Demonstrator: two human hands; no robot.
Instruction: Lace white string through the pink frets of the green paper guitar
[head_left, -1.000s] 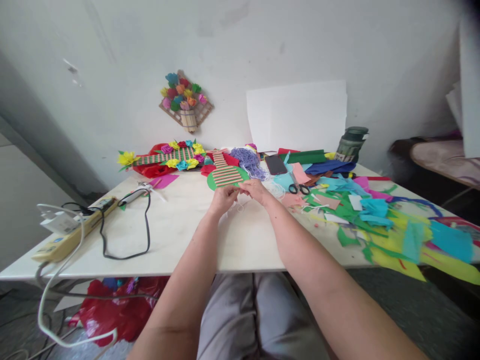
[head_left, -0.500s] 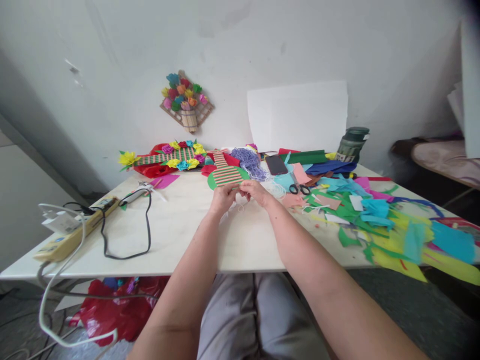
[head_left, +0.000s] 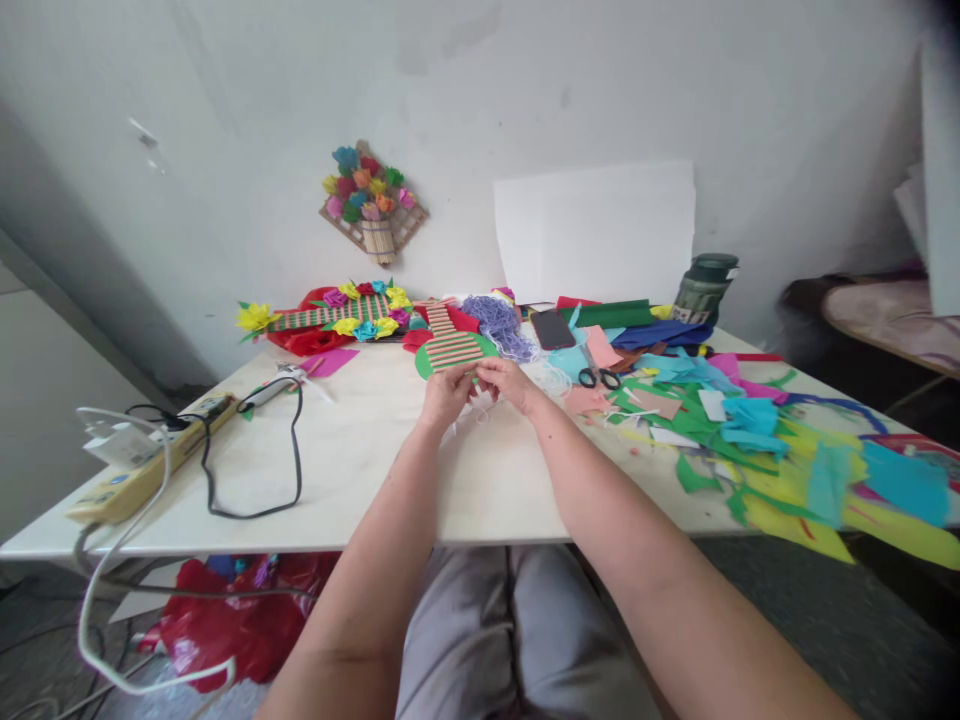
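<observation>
Both hands meet at the near edge of a guitar-shaped craft piece (head_left: 454, 348), covered in red, green and tan stripes on a green backing (head_left: 489, 346). My left hand (head_left: 448, 397) is closed on that near edge. Fingertips almost touching it, my right hand (head_left: 508, 384) is closed in a pinch on white string (head_left: 484, 408). The string hangs in loose loops below the fingers. Exactly how it passes between the fingertips is hidden. More loose white string (head_left: 550, 377) lies just right of my right hand.
A flower-trimmed striped guitar (head_left: 330, 316) lies behind on the left. Purple shredded paper (head_left: 498, 325), a phone (head_left: 551, 330), scissors (head_left: 598, 378) and coloured paper scraps (head_left: 750, 425) spread rightward. A power strip (head_left: 157, 470), black cable (head_left: 298, 455) and glue gun (head_left: 274, 387) occupy the left.
The hands shift very slightly at the craft piece's near edge, fingers still pinched together. The string loops below them have changed shape a little.
</observation>
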